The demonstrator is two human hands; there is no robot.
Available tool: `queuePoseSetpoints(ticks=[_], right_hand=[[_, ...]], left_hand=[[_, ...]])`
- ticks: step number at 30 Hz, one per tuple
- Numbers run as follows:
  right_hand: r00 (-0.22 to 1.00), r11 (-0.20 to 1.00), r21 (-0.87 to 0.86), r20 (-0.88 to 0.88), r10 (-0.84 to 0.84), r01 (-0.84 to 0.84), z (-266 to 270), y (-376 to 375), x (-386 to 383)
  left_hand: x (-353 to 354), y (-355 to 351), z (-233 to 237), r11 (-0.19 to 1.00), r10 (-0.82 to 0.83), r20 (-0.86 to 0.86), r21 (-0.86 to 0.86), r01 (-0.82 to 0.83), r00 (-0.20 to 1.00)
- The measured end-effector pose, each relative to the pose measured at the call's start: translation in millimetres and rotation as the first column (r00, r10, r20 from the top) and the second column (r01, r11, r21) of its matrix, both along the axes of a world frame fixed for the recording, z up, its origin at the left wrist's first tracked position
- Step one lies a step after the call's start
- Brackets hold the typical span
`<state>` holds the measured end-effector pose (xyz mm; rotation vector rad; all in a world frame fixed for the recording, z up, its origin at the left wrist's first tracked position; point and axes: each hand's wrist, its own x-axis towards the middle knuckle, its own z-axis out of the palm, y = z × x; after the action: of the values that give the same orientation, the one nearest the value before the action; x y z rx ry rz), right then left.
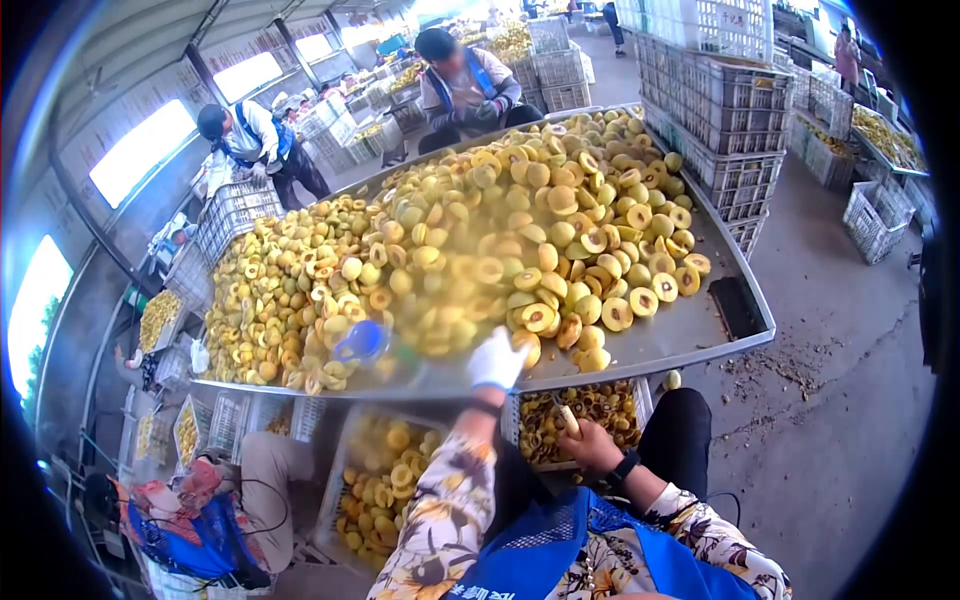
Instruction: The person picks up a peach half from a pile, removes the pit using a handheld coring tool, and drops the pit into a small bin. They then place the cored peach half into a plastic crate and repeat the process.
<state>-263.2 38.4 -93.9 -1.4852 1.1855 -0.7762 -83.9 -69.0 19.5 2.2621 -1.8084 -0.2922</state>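
My left hand (497,362), in a white glove, is at the near edge of the metal table (690,345). Its fingers are closed about a yellow peach half (527,347), though the glove hides part of the grip. My bare right hand (594,447) is wrapped round a hand tool with a pale handle (569,420); its working end is hard to make out. That hand is above a crate (643,400) of brownish fruit scraps. A big heap of halved peaches (560,230) covers much of the tabletop, many with brown centres showing.
A crate of peach halves (385,480) stands left of my legs. Stacked crates (715,130) rise beyond the table's right side. One co-worker (470,90) sits across the table, another (255,145) stands far left, and a person in blue (200,530) is at lower left.
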Motion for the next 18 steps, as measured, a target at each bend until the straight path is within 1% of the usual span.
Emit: queuePoseSetpoints(ticks=[1,2,3,4,6,7,8,9,10,11,12,13,14,15,16,17,18], right_hand=[[1.000,1.000,-0.027,0.004,-0.015,0.015,-4,3,-2],[1.000,0.998,-0.056,0.009,-0.029,0.030,-8,5,-4],[0.999,0.995,-0.087,0.014,-0.042,0.043,-9,4,-6],[0.999,0.999,-0.038,-0.019,-0.033,0.032,-4,3,-9],[0.996,0.997,0.076,-0.084,0.000,0.006,3,7,-14],[0.995,0.997,0.073,-0.096,-0.009,0.016,-9,4,-13],[0.996,1.000,-0.014,-0.088,-0.026,0.025,-2,5,-12],[0.996,0.999,-0.045,-0.089,-0.018,0.014,-5,1,-10],[0.996,0.998,-0.058,-0.091,-0.008,0.002,-10,0,-8],[0.992,0.999,-0.042,-0.126,-0.012,0.007,12,4,-7],[0.986,1.000,-0.023,-0.165,-0.012,0.008,33,4,-3],[0.991,0.999,-0.048,-0.134,-0.011,0.005,32,2,-1],[1.000,0.942,-0.335,-0.018,0.008,-0.014,-18,-11,4],[0.990,0.956,-0.292,-0.142,0.001,-0.042,-24,-15,7],[0.978,0.952,-0.301,-0.208,-0.007,-0.057,-31,-22,11],[0.962,0.948,-0.310,-0.273,-0.016,-0.073,-38,-29,15],[0.964,0.935,-0.348,-0.263,-0.026,-0.070,-40,-34,17]], left_hand=[[-11,-20,-13,0.998,0.020,0.021,0.059,-0.021,1.000],[-15,-40,-36,0.997,0.004,-0.003,0.081,-0.004,1.000],[-19,-47,-42,0.995,0.043,-0.024,0.096,-0.041,0.999],[-23,-48,-38,0.990,0.085,-0.044,0.116,-0.080,0.995],[-22,-48,-30,0.985,0.103,-0.097,0.148,-0.088,0.990],[-14,-48,-36,0.992,0.089,-0.158,0.099,-0.073,0.983],[1,-51,-39,0.997,-0.072,-0.238,-0.004,0.073,0.969],[15,-49,-46,0.996,-0.068,-0.333,-0.073,0.047,0.941],[31,-53,-62,0.998,-0.028,-0.431,-0.058,0.004,0.902],[56,-68,-108,0.994,-0.087,-0.814,-0.113,-0.009,0.574],[65,-66,-114,0.969,-0.193,-0.790,-0.248,-0.015,0.581],[74,-64,-121,0.926,-0.294,-0.749,-0.378,-0.018,0.594],[70,-47,-112,0.935,-0.275,-0.872,-0.340,-0.097,0.404],[67,-31,-103,0.940,-0.256,-0.947,-0.290,-0.179,0.192],[51,-11,-65,0.966,0.055,-0.914,0.151,-0.211,-0.402],[55,-16,-76,0.940,0.095,-0.922,0.207,-0.271,-0.376],[58,-21,-84,0.913,0.128,-0.928,0.248,-0.324,-0.350]])
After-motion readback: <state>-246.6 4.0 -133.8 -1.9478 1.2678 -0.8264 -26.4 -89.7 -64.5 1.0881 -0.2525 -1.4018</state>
